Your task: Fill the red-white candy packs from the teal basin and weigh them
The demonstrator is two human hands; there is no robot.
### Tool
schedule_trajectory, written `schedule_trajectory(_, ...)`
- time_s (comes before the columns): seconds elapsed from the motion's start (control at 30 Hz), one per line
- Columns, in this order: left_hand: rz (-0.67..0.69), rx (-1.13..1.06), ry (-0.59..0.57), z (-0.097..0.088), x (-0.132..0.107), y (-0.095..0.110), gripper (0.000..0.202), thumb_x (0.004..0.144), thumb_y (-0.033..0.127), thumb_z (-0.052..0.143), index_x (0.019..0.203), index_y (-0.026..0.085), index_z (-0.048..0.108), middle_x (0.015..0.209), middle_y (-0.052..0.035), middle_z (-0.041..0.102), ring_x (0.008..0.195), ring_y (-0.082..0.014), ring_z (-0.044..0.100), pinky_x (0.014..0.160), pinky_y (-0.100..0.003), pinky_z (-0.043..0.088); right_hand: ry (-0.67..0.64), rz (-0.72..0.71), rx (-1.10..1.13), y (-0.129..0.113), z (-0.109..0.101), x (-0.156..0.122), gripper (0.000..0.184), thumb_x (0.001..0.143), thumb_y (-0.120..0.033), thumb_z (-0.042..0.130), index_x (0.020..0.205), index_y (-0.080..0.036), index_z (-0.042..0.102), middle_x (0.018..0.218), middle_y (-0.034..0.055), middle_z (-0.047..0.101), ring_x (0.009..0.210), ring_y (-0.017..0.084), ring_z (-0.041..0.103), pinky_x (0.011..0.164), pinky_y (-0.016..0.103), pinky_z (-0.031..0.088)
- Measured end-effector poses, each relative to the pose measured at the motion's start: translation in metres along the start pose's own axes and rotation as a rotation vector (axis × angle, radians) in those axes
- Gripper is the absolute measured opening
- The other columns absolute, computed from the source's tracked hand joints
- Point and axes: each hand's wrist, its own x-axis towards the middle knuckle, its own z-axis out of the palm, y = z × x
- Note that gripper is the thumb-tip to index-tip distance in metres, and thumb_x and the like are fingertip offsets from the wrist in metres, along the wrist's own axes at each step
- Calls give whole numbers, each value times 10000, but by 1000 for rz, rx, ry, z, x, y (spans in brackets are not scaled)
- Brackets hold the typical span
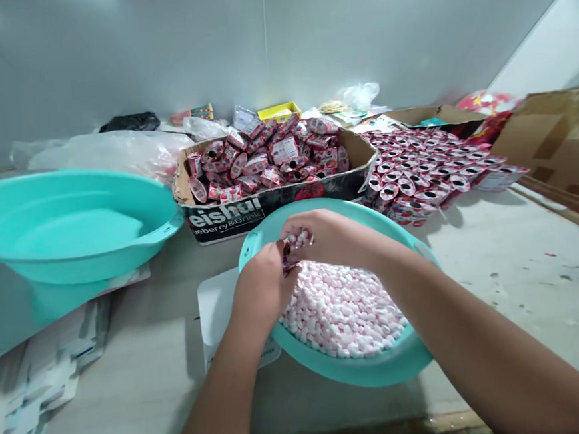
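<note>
Packet (287, 258) in left hand (261, 291), candies (300, 237) in right hand (332, 239)

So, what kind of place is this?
Probably a small hand-packing workshop for sweets. A teal basin holds loose pink and white candies; a cardboard box behind it is heaped with small packets, and more packets lie in rows on the table.
</note>
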Motion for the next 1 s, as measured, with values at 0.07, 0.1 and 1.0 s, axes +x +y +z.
schedule_trajectory(0.07,-27,-12,15,0,0,1,143,882,186,696,990,200,602,956,-32,655,901,-258,629,679,-317,421,7,-31,31,-2,-1,-1,189,748,-128,712,929,-183,718,872,1,701,783,123,592,669,228,433)
schedule_trajectory(0.1,-33,-21,21,-1,0,1,129,888,192,691,977,195,599,952,-37,654,899,-259,630,680,-319,427,9,-51,64,-2,-1,-1,187,754,-136,710,934,-186,719,885,2,705,793,124,603,673,223,441)
schedule_trajectory(1.0,38,-45,32,-1,-6,1,285,939,235,665,1208,192,581,1134,-69,669,1032,-283,632,771,-346,494,-50,-108,-124,24,-6,1,134,826,-199,648,829,-160,776,813,34,722,693,105,572,624,221,407)
